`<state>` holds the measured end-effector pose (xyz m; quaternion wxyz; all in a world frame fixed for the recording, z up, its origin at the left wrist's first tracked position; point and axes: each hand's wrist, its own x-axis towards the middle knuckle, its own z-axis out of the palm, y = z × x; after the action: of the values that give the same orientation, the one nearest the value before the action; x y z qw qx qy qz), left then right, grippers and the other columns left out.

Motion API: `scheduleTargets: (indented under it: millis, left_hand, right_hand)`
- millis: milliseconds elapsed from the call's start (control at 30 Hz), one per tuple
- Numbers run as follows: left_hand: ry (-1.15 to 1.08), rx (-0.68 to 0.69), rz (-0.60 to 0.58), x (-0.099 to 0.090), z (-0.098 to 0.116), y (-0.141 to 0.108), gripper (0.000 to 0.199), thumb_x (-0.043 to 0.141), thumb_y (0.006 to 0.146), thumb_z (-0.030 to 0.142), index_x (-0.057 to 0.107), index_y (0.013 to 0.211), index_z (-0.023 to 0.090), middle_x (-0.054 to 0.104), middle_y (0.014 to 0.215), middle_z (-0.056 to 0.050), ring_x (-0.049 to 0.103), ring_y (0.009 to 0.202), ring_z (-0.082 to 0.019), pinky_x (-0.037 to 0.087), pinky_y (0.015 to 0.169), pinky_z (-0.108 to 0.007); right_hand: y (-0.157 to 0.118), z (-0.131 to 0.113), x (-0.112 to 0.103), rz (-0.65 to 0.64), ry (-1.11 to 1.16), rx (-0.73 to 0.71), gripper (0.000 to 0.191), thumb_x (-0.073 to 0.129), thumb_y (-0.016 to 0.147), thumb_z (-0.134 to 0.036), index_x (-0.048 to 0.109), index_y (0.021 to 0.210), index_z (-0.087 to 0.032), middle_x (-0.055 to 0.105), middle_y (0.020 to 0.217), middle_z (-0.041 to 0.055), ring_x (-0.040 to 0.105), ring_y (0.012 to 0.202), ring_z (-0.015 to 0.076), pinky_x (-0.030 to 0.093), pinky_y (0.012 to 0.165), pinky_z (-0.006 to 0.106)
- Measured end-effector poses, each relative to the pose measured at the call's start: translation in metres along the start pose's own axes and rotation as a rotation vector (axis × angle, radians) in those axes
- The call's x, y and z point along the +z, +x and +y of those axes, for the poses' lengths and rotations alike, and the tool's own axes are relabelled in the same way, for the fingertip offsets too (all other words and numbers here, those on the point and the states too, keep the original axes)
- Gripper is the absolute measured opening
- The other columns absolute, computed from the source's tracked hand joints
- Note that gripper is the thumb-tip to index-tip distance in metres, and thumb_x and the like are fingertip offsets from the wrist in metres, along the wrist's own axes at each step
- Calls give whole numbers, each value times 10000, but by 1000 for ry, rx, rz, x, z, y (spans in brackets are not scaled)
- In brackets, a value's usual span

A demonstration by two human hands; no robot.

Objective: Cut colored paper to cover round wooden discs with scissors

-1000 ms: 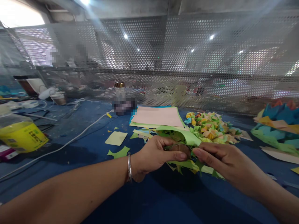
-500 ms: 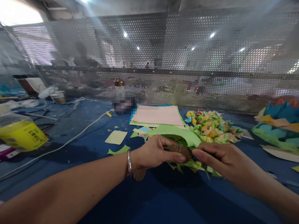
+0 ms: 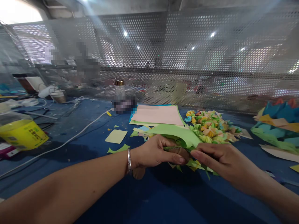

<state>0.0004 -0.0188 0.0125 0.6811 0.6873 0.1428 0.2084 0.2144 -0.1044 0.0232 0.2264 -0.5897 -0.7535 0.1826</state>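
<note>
My left hand is closed, its thumb pressing a flat brown piece with a rounded edge, perhaps cardboard, against a green paper sheet. That sheet curls up above the thumb. My right hand is closed in a pinch at the right edge of the green paper, its fingertips close to the brown piece. What lies inside its fingers is mostly hidden. Below both hands are green and yellow paper scraps. Another round brown piece shows under my left wrist.
Behind the hands lies a stack of coloured paper, with a heap of small folded paper flowers to its right. A larger folded paper piece stands far right. At left are a yellow-labelled container and a white cable.
The right thumb and fingertips have shifted very slightly left along the paper's edge. The left hand keeps its hold, and the rest looks the same.
</note>
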Motion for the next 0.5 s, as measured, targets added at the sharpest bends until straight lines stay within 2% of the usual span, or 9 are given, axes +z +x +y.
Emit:
scheduleTargets:
  millis: [167,367,500]
  left_hand:
    - [1,1,-45,0,1,0,64,761,757,186,749,695,175,657,689,17,564,680,-91,456,725,-230]
    - [29,-33,-89,-3,-1,1,86,790,738,251,755,755,174,681,722,2,583,701,-113,477,739,-253]
    - [33,-25,-120,-1,-6,2,107,802,706,226,759,790,174,701,786,10,605,762,-120,483,785,-255]
  right_hand:
    - [-1,1,2,12,2,-19,581,376,952,-690,468,625,-219,420,578,-15,405,550,139,297,525,291]
    - [-1,-2,2,-19,10,-15,556,406,955,-653,441,611,-218,396,561,-22,373,533,132,264,512,285]
    - [-1,-8,-1,4,80,0,578,426,921,-704,425,609,-218,364,576,-30,364,544,131,265,500,267]
